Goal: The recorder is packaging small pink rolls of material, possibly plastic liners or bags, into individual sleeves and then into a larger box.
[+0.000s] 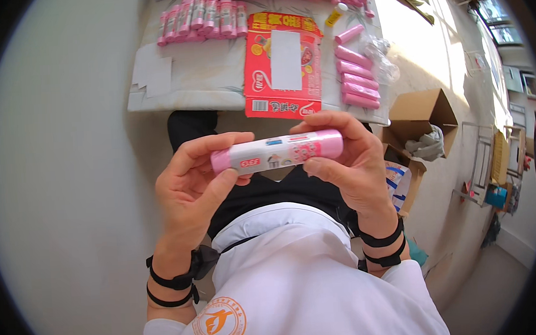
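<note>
A pink plastic bag roll (pixel 267 153) with a white printed label wrapped round its middle lies level between my hands, above my lap. My left hand (pixel 190 179) is closed round its left end, thumb below and fingers above and behind. At the other end, my right hand (pixel 357 160) grips it with the thumb on the front and the fingers over the top. Just beyond, a flattened red carton (pixel 257 77) lies at the table's near edge, with a blank-looking white paper slip (pixel 285 60) on it. Several unlabelled pink rolls (pixel 358 78) lie to its right.
Labelled pink rolls (pixel 202 16) are stacked at the table's far side. White paper slips (pixel 154 76) lie at left. A yellow glue stick (pixel 336 15) and clear plastic wrap (pixel 381 55) are at right. An open cardboard box (pixel 416 111) stands on the floor, right of the table.
</note>
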`<state>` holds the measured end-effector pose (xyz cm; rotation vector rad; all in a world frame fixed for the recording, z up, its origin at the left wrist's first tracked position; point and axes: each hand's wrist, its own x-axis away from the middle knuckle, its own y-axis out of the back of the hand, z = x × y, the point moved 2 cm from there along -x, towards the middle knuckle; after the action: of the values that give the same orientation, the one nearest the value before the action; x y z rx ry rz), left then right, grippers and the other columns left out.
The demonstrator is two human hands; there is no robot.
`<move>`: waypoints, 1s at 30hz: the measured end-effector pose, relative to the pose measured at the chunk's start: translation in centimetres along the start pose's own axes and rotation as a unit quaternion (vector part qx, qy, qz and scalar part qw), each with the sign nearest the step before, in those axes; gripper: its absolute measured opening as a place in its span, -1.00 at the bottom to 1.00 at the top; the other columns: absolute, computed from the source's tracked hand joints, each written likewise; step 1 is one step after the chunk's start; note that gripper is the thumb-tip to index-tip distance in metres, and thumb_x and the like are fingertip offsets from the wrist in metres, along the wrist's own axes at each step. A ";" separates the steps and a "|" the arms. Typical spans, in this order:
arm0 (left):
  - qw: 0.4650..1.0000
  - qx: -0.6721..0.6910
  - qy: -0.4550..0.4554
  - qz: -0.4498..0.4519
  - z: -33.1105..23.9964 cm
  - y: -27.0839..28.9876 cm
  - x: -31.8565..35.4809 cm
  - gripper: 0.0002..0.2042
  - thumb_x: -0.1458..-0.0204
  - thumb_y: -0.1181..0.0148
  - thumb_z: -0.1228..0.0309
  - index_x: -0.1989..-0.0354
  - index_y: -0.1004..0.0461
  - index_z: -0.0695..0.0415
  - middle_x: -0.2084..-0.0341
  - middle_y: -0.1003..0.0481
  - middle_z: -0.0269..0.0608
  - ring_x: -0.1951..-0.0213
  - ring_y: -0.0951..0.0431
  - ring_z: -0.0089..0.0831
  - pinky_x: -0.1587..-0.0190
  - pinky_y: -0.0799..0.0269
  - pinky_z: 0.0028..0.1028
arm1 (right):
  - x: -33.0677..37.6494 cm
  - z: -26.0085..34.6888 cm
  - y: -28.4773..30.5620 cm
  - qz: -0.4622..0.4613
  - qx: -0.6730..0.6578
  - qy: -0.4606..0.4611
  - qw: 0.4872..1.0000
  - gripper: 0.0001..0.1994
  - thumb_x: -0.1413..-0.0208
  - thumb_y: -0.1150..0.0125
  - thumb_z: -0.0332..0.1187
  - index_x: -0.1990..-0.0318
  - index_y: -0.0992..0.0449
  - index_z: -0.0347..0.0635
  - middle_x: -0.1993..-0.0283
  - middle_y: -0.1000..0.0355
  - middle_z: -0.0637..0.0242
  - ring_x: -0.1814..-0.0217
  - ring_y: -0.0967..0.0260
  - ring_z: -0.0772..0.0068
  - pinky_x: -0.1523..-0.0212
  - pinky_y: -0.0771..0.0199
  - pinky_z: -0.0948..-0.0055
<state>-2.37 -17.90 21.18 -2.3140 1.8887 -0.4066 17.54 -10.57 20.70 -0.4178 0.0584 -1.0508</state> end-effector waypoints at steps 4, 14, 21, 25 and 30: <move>0.998 -0.011 -0.039 0.044 0.1 0.2 0.0 -0.61 0.02 -0.14 0.72 -0.04 -0.31 0.30 -0.01 -0.40 0.07 0.04 -0.49 -0.36 0.04 -0.52 -0.43 | -0.1 -0.5 -0.2 0.001 -0.031 0.001 1.000 -0.55 0.08 -0.29 -0.67 -0.02 -0.36 -0.34 0.02 -0.42 0.13 -0.03 -0.40 0.41 -0.09 -0.42 0.44; 1.000 -0.003 -0.005 0.030 1.1 -0.2 0.1 -0.52 0.11 -0.25 0.75 -0.05 -0.32 0.30 0.09 -0.42 -0.08 0.09 -0.50 -0.44 0.13 -0.55 -0.50 | 0.3 -1.8 0.9 -0.066 -0.087 -0.108 0.988 -0.68 -0.04 -0.29 -0.47 0.05 -0.41 -0.36 0.27 -0.47 0.21 0.40 -0.44 0.57 0.44 -0.48 0.62; 0.998 0.010 0.063 -0.007 0.4 0.2 -0.8 -0.72 -0.05 -0.12 0.62 0.04 -0.36 0.37 0.14 -0.46 -0.06 0.12 -0.51 -0.45 0.15 -0.56 -0.48 | 0.0 -2.7 0.8 -0.070 -0.056 -0.110 0.990 -0.68 -0.03 -0.30 -0.45 0.06 -0.42 -0.36 0.28 -0.48 0.21 0.40 -0.43 0.58 0.45 -0.46 0.63; 0.996 -0.004 0.085 0.012 0.2 0.5 -1.4 -0.76 -0.08 -0.03 0.62 0.07 -0.38 0.38 0.12 -0.46 -0.05 0.12 -0.51 -0.45 0.16 -0.56 -0.47 | -0.6 -3.1 1.0 -0.064 -0.030 -0.113 0.991 -0.62 -0.04 -0.31 -0.38 0.02 -0.39 -0.33 0.25 -0.46 0.24 0.41 -0.42 0.60 0.44 -0.44 0.65; 0.997 -0.035 0.071 0.013 0.8 0.9 -1.8 -0.73 -0.03 0.02 0.61 0.06 -0.38 0.38 0.12 -0.47 0.08 0.11 -0.53 -0.31 0.16 -0.59 -0.37 | -1.2 -3.3 1.0 -0.065 -0.022 -0.100 0.993 -0.62 0.01 -0.35 -0.41 0.03 -0.41 -0.32 0.23 -0.46 0.23 0.36 -0.42 0.60 0.40 -0.45 0.65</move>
<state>-3.34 -16.42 19.94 -2.3611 2.0257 -0.5228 16.93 -10.19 17.10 -0.5710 -0.1252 -1.1318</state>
